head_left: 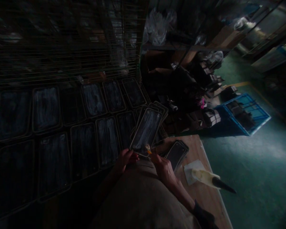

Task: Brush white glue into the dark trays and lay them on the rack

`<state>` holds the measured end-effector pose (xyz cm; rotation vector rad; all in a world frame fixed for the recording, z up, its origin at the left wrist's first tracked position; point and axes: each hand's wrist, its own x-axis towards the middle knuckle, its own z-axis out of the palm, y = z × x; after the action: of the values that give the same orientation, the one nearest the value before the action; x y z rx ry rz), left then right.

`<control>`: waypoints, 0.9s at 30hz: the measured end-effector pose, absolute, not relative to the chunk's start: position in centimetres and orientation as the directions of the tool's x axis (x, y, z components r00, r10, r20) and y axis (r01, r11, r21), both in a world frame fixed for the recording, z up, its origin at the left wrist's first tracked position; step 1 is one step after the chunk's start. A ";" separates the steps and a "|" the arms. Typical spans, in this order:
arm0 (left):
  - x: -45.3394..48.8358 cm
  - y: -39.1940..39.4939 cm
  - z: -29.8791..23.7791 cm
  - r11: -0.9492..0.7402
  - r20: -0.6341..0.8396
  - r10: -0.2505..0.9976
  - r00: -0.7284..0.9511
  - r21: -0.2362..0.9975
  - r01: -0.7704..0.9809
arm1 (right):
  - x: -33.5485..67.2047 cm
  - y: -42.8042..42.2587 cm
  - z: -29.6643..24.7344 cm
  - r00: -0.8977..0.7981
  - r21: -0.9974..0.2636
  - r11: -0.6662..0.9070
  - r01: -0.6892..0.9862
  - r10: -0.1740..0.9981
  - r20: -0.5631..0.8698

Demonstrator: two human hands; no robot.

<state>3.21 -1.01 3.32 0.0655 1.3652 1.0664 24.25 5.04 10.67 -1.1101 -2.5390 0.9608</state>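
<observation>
My left hand (pixel 127 159) grips the near left corner of a dark rectangular panel (pixel 147 128) with rounded corners and a thin pale rim. Whitish streaks run along the panel's face, and it lies tilted over several similar panels (pixel 162 108). In my right hand (pixel 162 167) is a small brush (pixel 148 149) with an orange handle. Its pale bristles are at the panel's near end; whether they touch the surface I cannot tell. Beside my right wrist, a short stack of dark panels (pixel 176 154) rests on the wooden table.
Rows of streaked dark panels (pixel 47 108) cover the surface to the left, below a wire rack (pixel 131 41). A pale bottle with a black nozzle (pixel 206 178) lies on white paper on the wooden table (pixel 205 203). A blue crate (pixel 259 111) stands on the green floor.
</observation>
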 end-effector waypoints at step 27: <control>1.3 -0.5 2.5 0.587 -0.659 0.737 -0.151 0.734 -0.341 | 16.9 14.7 7.3 -0.180 -0.943 0.106 0.317 0.982 0.050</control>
<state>1.34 -0.52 2.47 0.3610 1.4360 0.9744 16.95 14.74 7.25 -1.3005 -1.6190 1.0981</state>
